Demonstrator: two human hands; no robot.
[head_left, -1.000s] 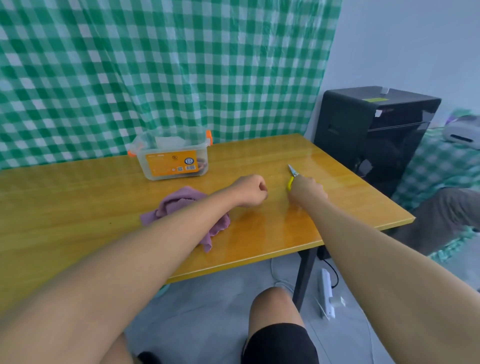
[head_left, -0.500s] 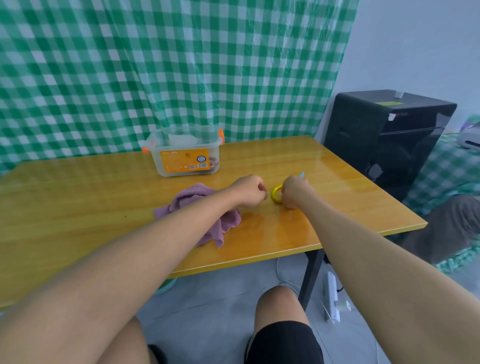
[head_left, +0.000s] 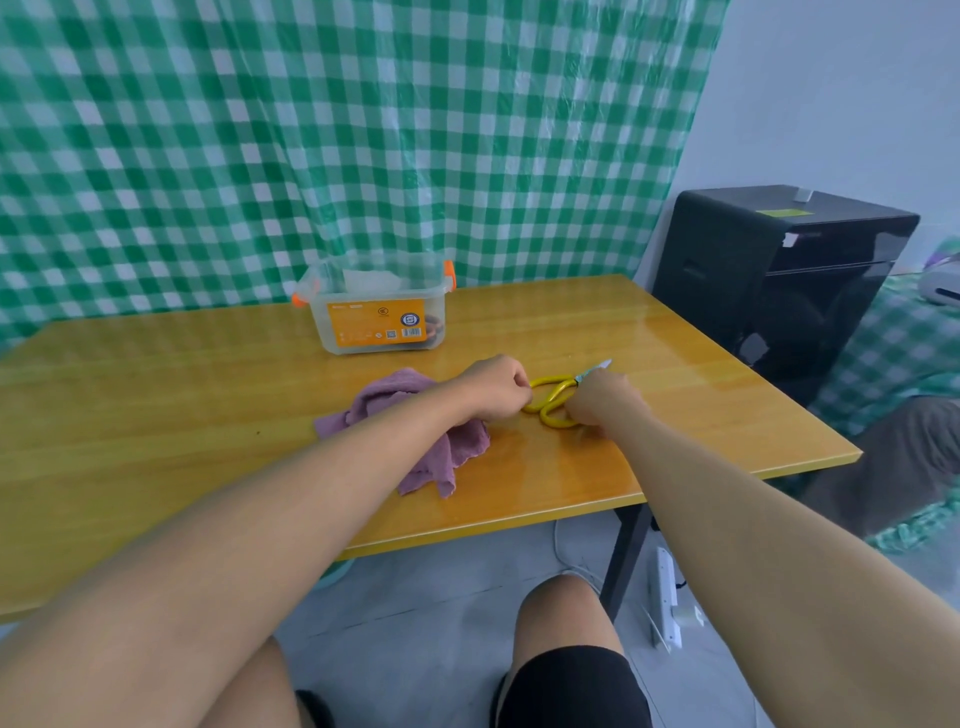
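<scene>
Yellow-handled scissors (head_left: 551, 396) lie on the yellow wooden table (head_left: 675, 415), blades pointing to the far right. My left hand (head_left: 493, 387) has its fingers curled round the left handle loop. My right hand (head_left: 602, 400) grips the right handle loop and covers part of the blades. A crumpled purple cloth (head_left: 415, 431) lies under and beside my left wrist.
A clear plastic box (head_left: 379, 312) with orange clips and an orange label stands behind the cloth. A green checked curtain hangs at the table's back edge. A black cabinet (head_left: 779, 280) stands to the right. A power strip (head_left: 665, 597) lies on the floor.
My right hand has drawn the scissors left toward my left hand, and the yellow handles now show between both hands. My left hand has taken hold of a handle loop.
</scene>
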